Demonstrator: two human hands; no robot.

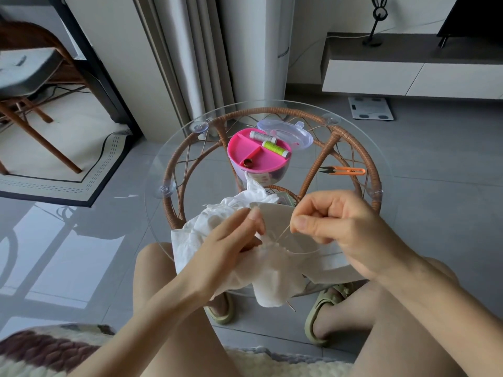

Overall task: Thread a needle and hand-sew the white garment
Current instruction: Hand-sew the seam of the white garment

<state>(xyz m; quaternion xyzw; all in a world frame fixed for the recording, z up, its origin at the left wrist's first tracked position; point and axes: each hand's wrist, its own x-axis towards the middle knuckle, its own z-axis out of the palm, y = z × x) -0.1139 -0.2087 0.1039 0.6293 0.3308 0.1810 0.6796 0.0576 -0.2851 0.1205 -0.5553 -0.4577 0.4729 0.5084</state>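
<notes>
Chunky knit blanket (40, 349) sits closest, on the person's side of the glass table (163, 164). White garment (272, 273) is bunched over the table's near edge. Left hand (231, 240) pinches a fold of it. Right hand (334, 221) pinches what looks like the needle (284, 232) at the fabric, other fingers curled. Pink sewing box (258, 157) sits mid-table, with orange snips (345, 170) near the table's right rim.

The left half of the round glass worktop (174, 164) lies bare, open to a reach. At far centre, the round pink sewing box (253, 159) and its clear lid (291, 131) block the way. Orange thread snips (345, 170) lie to the right, across 1 gap. The crumpled white garment (272, 278), the left grip (231, 238) holding it and the right grip (334, 221) pinching a thin needle (283, 234) fill the near edge.
</notes>
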